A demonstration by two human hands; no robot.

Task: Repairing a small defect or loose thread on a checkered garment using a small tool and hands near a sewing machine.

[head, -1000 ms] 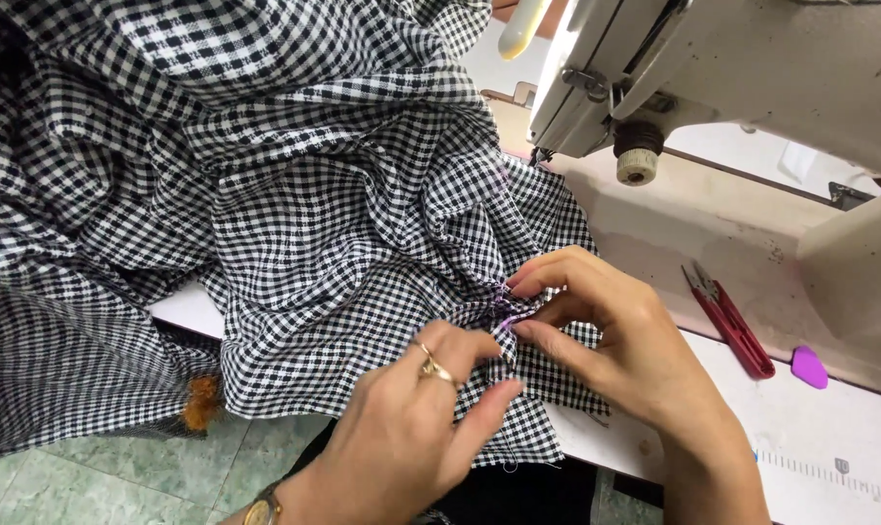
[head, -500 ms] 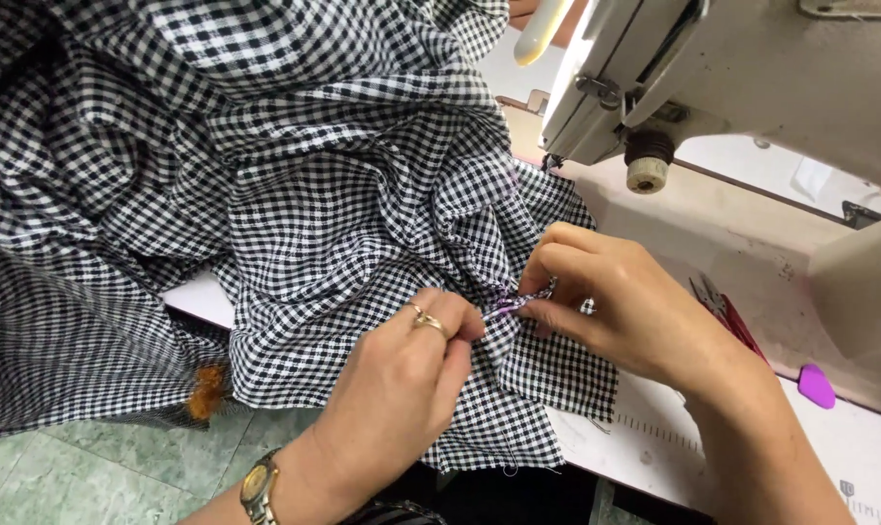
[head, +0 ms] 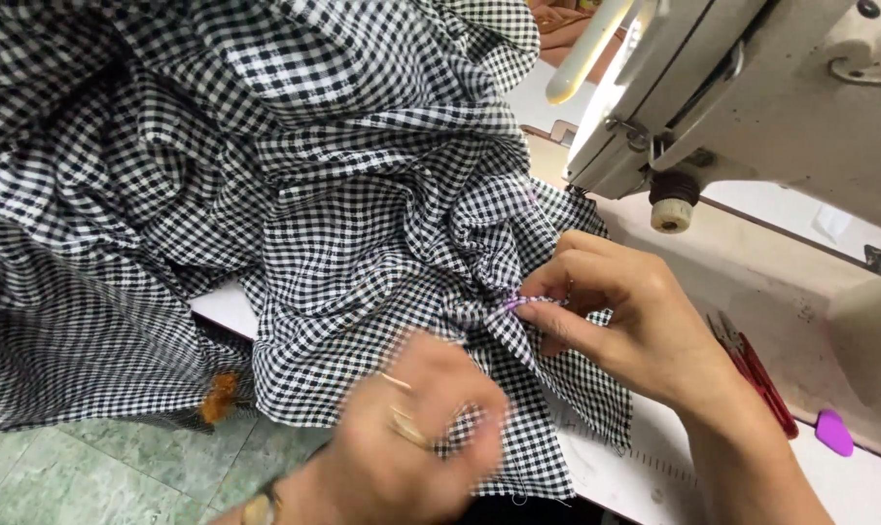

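A large black-and-white checked cloth [head: 295, 194] lies bunched over the white sewing table [head: 854, 486] and hangs off its left edge. My right hand [head: 625, 316] pinches a gathered fold of the cloth, with a small purple thing [head: 523, 302] between thumb and forefinger. My left hand [head: 416, 433], blurred by motion and wearing a ring, rests on the cloth's lower edge with its fingers curled over the fabric. Whether it grips the cloth cannot be made out.
A cream sewing machine [head: 752, 87] stands at the upper right, its head above the cloth's right edge. Red-handled snips [head: 757, 374] and a small purple piece [head: 834, 433] lie on the table to the right. Green tiled floor [head: 61, 481] shows at the lower left.
My left hand has moved down and toward me along the cloth, now blurred. My right hand keeps its pinch on the fold. The view has shifted slightly.
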